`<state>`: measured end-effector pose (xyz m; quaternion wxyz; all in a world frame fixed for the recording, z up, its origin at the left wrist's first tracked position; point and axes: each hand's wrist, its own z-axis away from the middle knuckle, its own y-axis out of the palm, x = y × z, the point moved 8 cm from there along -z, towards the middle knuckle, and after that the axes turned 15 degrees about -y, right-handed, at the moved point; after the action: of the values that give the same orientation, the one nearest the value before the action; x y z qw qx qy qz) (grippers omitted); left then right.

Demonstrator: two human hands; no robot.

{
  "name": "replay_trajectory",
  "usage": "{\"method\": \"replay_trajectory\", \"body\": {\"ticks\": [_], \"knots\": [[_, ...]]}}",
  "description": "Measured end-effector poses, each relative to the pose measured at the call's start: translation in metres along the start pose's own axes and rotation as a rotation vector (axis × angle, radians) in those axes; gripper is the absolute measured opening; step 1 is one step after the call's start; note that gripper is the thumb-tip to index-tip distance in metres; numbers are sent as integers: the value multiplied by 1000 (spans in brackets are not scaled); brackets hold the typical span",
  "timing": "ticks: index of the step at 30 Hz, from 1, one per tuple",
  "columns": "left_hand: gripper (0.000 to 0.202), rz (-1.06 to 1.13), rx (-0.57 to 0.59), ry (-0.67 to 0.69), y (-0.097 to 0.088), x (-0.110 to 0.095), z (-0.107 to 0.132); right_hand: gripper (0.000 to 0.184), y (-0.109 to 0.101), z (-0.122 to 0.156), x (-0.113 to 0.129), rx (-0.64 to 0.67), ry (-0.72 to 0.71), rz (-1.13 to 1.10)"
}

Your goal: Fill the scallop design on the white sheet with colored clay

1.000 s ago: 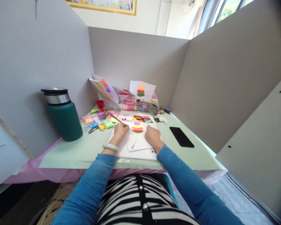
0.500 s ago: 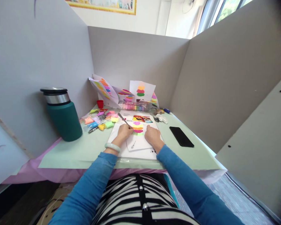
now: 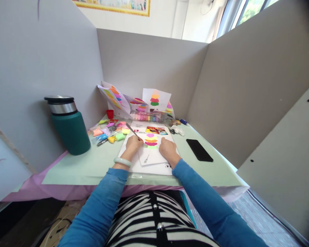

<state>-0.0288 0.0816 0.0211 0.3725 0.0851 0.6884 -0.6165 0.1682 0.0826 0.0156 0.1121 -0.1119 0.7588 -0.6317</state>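
Observation:
A metal fork (image 3: 134,132) is held in my left hand (image 3: 134,144), its handle slanting up to the left. Its tines are over the sheet of paper (image 3: 153,158), beside the green patch at the bottom of a stack of coloured patches (image 3: 151,140). My right hand (image 3: 168,149) is closed in a fist and rests on the right side of this sheet; the inside of the fist is hidden. Near the sheet's lower left is a small dark drawing (image 3: 146,159). Beneath the sheet is a larger white printed pad (image 3: 136,168) with a colourful picture.
Several bright clay packets (image 3: 112,138) and a pen (image 3: 102,142) lie at left, near a red cup (image 3: 110,114) and a green bottle (image 3: 71,132). A black phone (image 3: 199,150) and crumpled tissue (image 3: 179,130) are at right. Painted sheets (image 3: 157,94) stand behind; grey panels (image 3: 151,65) enclose the table.
My left hand has shifted slightly left with the fork, and the fork's tines now show more clearly. My right hand and the paper stay in place.

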Motion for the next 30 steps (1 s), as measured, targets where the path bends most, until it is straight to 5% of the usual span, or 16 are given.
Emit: {"method": "replay_trajectory", "body": {"ticks": [16, 30], "knots": [[17, -30, -26, -99, -12, 8, 0, 38, 2, -2, -2, -8, -6, -27], [21, -22, -37, -48, -11, 10, -3, 36, 4, -3, -2, -31, -10, -23]]}}
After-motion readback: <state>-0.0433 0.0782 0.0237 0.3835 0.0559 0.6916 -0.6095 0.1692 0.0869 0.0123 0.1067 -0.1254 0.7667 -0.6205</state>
